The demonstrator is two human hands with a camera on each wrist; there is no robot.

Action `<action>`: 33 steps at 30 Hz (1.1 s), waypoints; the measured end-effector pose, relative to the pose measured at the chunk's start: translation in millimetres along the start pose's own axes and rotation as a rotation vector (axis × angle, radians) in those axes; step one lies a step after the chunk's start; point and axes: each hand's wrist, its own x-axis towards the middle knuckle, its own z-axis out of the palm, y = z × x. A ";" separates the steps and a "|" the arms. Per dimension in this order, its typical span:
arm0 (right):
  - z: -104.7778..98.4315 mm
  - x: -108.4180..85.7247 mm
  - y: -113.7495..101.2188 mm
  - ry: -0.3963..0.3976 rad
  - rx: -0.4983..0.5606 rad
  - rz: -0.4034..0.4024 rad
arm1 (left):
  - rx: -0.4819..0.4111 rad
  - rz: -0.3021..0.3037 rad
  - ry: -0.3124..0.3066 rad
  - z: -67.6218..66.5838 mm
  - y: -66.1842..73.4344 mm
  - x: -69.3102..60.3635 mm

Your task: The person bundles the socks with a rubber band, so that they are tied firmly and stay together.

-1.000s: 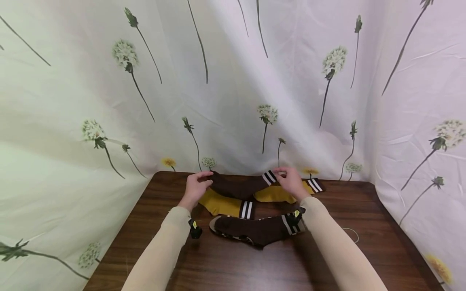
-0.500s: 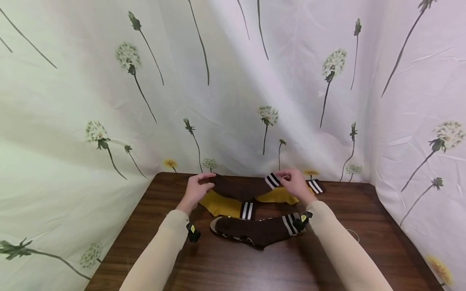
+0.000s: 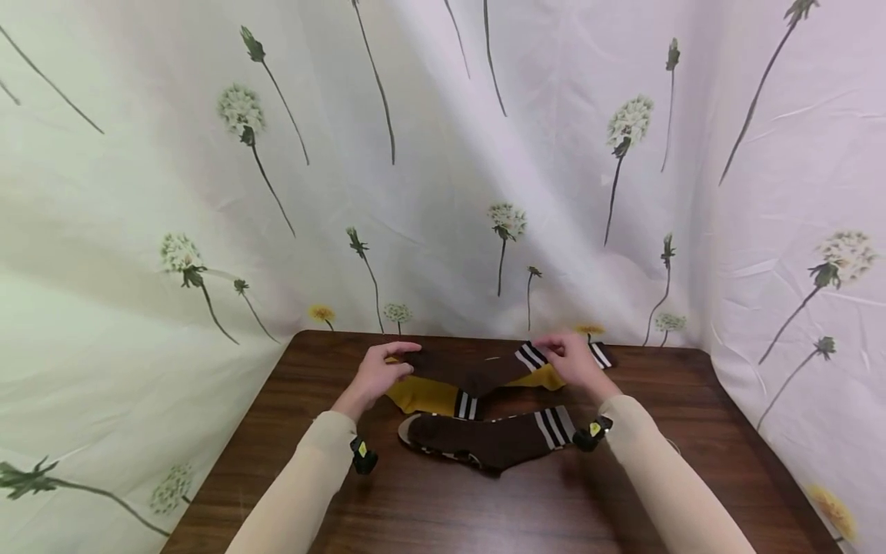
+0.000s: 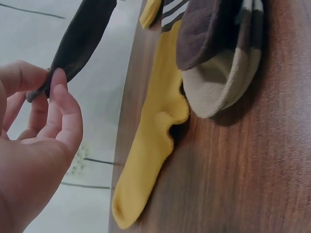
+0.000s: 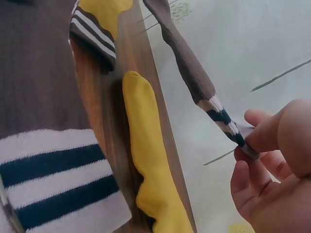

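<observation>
A dark brown sock is stretched between the two hands, held above the table. At its toe end my left hand pinches it between thumb and fingers, as the left wrist view confirms. The white-striped cuff is pinched by my right hand; the right wrist view shows the fingertips on the cuff's edge. Beneath and behind the held sock lie two yellow socks with dark, white-striped cuffs, the left yellow sock and the right yellow sock, both partly covered. Nearer me, another brown sock lies flat, its cuff pointing right.
The dark wooden table ends at the back against a white curtain printed with dandelions, which also hangs at both sides. A thin pale loop lies to the right, mostly hidden by the right sleeve.
Both hands have come lower and slightly nearer me with the brown sock, and the right hand has shifted a little right. The socks on the table have stayed put.
</observation>
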 end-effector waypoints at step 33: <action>-16.9 -50.1 12.1 -0.012 -0.008 -0.072 | -0.064 0.006 -0.128 2.8 -7.0 -32.8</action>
